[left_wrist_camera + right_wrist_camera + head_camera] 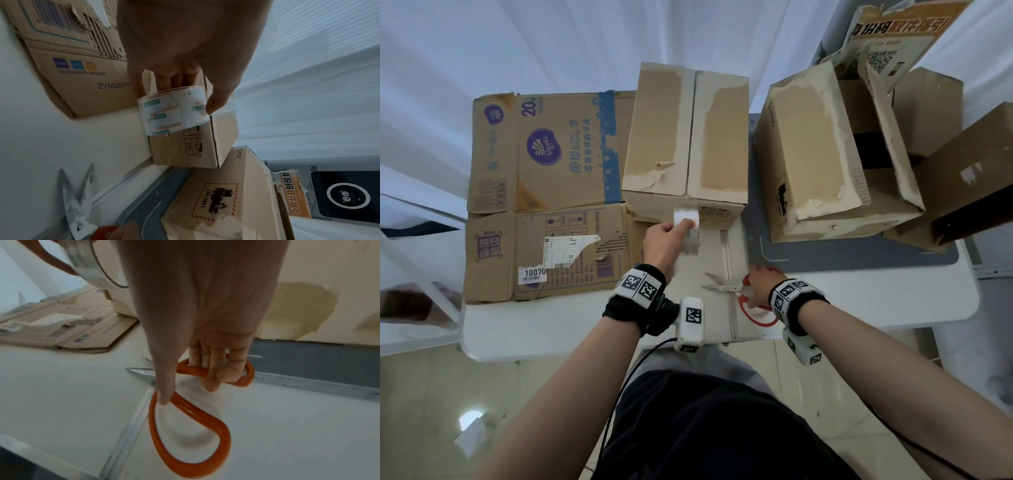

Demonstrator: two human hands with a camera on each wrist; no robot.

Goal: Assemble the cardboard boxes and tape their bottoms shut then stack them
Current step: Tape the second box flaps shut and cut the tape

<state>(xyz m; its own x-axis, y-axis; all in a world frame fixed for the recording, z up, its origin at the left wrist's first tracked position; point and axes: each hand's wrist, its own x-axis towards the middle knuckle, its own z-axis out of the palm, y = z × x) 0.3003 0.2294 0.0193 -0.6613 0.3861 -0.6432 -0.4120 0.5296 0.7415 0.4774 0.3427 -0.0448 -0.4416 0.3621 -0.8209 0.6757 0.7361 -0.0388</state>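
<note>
An assembled brown box stands at the table's middle with a pale tape strip along its top seam. Against its near edge my left hand pinches a roll of printed clear tape between thumb and fingers. In the left wrist view the tape roll hangs in front of the box. My right hand lies on the orange-handled scissors on the table. In the right wrist view its fingers curl through one loop of the scissors, with the blades apart.
A flattened printed carton lies on the left of the white table. A second worn box and more cartons stand on a grey mat at the right. White curtains hang behind.
</note>
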